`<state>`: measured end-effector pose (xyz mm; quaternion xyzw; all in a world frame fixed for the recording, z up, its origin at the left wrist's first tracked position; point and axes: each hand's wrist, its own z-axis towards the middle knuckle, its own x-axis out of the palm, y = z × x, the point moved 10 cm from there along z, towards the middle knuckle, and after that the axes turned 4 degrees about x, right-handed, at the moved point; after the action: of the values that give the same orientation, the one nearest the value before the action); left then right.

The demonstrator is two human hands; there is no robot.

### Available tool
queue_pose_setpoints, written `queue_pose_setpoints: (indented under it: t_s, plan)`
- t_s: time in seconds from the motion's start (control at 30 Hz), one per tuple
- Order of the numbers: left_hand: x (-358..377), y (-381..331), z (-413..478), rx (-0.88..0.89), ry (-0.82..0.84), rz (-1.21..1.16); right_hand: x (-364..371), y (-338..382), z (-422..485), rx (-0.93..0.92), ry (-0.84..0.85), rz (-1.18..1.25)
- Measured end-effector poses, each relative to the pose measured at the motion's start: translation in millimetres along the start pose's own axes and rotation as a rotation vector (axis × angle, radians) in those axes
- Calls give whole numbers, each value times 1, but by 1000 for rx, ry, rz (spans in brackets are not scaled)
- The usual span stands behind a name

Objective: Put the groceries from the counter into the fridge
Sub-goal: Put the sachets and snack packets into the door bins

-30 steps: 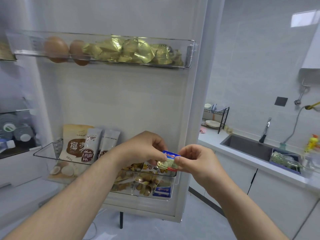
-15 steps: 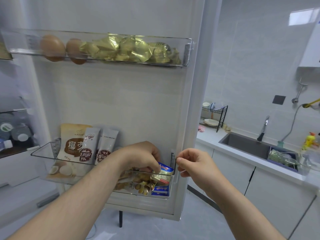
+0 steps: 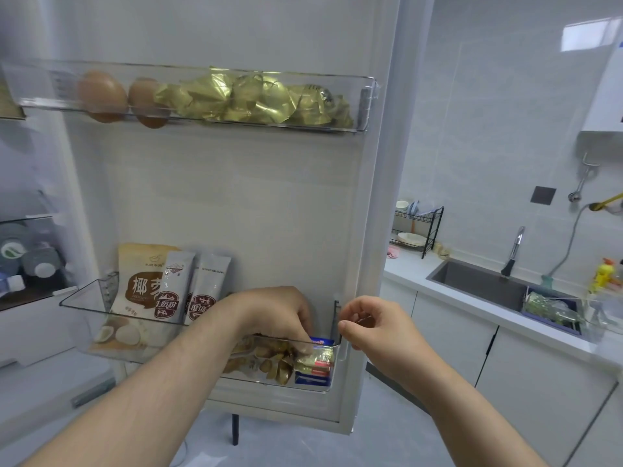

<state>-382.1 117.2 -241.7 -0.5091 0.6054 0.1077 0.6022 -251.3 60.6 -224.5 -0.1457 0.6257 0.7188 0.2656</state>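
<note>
Below, left hand (image 3: 273, 315) holding packet (image 3: 318, 357) in door bin (image 3: 84, 332), eggs (image 3: 101, 96) above

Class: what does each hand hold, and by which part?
Left hand pinches the small foil packet at its top left corner; right hand holds nothing.

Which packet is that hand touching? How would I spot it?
Look at the open fridge door, then the right end of its lower clear bin. The packet sits under the fingertips of the left hand: small, gold-green with a red stripe and blue top, unlike the tall sachets.
</note>
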Motion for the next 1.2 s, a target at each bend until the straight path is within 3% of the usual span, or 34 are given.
queue_pose_setpoints:
  t_s: [0.13, 0.53, 0.83, 1.0, 1.2]
  plan:
    - [-5, -4, -2, 48, -56, -27, -1, 2, 1, -34, -13, -48]
    - [-54, -6, -44, 108, -455, 21, -7, 35, -6, -268, -16, -199]
    - [-60, 5, -101, -54, -678, 147, 9, 82, -15, -592, 27, -445]
    - [-61, 5, -130, -163, -741, 253, 22, 89, -13, -647, 86, -586]
    - [-54, -1, -156, -303, -790, 297, 23, 92, -14, -700, 158, -555]
